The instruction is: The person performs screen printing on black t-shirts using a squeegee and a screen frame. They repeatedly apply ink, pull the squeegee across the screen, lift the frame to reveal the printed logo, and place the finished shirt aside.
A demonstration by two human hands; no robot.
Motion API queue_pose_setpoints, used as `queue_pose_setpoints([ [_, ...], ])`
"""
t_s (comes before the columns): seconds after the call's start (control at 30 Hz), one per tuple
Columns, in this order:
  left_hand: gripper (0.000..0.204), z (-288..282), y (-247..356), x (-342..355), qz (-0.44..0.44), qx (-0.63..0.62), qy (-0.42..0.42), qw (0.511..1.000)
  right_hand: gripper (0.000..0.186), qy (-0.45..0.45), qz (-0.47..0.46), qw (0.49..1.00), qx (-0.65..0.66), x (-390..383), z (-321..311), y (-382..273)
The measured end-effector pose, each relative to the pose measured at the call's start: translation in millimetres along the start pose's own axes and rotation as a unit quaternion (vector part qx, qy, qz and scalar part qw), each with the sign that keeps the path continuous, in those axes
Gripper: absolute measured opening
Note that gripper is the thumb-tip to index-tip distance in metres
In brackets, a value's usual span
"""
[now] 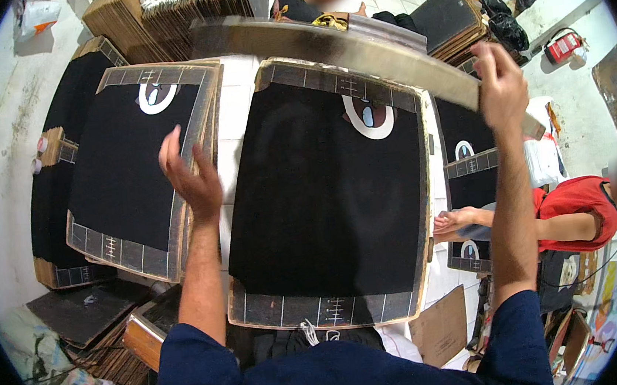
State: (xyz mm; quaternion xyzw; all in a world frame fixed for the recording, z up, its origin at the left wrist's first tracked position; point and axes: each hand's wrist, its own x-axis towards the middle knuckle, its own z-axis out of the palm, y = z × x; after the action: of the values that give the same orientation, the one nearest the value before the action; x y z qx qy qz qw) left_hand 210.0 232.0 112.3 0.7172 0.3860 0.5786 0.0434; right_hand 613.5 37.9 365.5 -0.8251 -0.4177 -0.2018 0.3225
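My right hand (500, 88) grips a long, pale frame bar (399, 54), seen edge-on and slanting above the middle board. My left hand (189, 174) is raised over the right edge of the left board, fingers apart and empty. The middle board (334, 309) carries black fabric (320, 199) with a white oval print (371, 131) holding blue and brown shapes near its top right. The left board (125, 251) carries similar black fabric (113, 167) with a matching print (155, 103) at the top.
More boards with black fabric lie left and right (473, 184). A co-worker in red (578, 218) reaches in from the right. Another person (294, 1) is beyond the bar. Board stacks (113, 18) stand behind; a fire extinguisher (562, 45) hangs at the right wall.
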Motion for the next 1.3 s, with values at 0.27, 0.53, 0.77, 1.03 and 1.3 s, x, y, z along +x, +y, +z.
queue_pose_setpoints([
  [0.27, 0.074, -166, -172, -259, -0.236, 0.382, -0.494, 0.744, 0.052, -0.050, -0.006, 0.999, -0.021, 119, 0, 32],
  [0.53, 0.075, -207, -185, -248, -0.237, 0.432, -0.475, 0.729, 0.054, -0.091, -0.022, 0.996, 0.006, 156, -1, 56],
  [0.77, 0.066, -193, -188, -223, 0.177, 0.467, -0.529, 0.686, 0.055, -0.069, -0.036, 0.997, -0.022, 155, 1, 61],
  [1.03, 0.083, -150, -155, -126, -0.042, 0.290, -0.611, 0.736, 0.055, -0.087, -0.059, 0.993, -0.055, 138, 4, 51],
  [1.3, 0.094, -48, -41, -115, 0.004, 0.182, -0.601, 0.778, 0.059, -0.096, 0.032, 0.989, -0.103, 114, -2, 27],
])
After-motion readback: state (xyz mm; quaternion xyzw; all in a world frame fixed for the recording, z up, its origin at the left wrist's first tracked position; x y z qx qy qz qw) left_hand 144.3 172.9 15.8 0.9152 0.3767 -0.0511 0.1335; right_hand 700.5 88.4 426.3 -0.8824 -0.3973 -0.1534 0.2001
